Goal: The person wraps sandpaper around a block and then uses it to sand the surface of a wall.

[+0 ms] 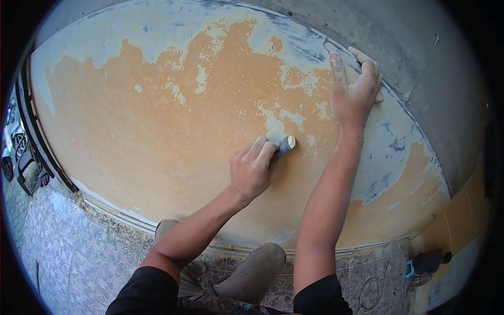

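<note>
A broad curved panel (157, 115) spreads before me, orange-tan in the middle with pale, patchy areas towards its far edge. My left hand (252, 167) is closed round a small sanding block (287, 144), pale at its end and wrapped in dark grey sheet, pressed against the panel's middle. Farther out, my right hand (357, 92) rests on the panel's far right edge. Its thumb stretches over the pale surface and its fingers reach over the rim, apart from the thumb. What lies beneath that palm is hidden.
Stone-patterned paving (73, 236) runs below the panel, by my knees (257, 270). Parked vehicles (18, 142) stand at the far left, beyond a dark edge strip. Another person (428, 262) is at the lower right. A grey surface (420, 58) lies past the rim.
</note>
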`<control>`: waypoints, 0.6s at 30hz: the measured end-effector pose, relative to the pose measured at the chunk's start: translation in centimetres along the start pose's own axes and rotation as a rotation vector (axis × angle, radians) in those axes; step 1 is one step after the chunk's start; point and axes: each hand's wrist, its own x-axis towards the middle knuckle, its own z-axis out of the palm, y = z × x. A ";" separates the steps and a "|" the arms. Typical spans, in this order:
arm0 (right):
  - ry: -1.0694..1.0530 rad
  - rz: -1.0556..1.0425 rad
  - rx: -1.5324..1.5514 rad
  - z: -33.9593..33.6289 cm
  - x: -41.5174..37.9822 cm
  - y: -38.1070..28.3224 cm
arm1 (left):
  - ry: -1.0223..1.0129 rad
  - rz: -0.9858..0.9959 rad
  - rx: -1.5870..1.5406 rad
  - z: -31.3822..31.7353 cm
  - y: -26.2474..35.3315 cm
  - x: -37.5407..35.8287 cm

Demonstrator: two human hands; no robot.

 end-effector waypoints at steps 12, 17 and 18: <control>0.050 0.027 0.081 1.0 0.1 0.4 | -0.112 0.046 0.091 -1.5 -2.1 -4.4; 0.000 -0.004 0.085 0.3 0.3 0.7 | 0.078 0.062 0.044 -1.1 0.0 4.2; -0.006 -0.004 0.081 0.2 0.4 0.7 | 0.076 0.056 0.039 -0.9 0.2 4.1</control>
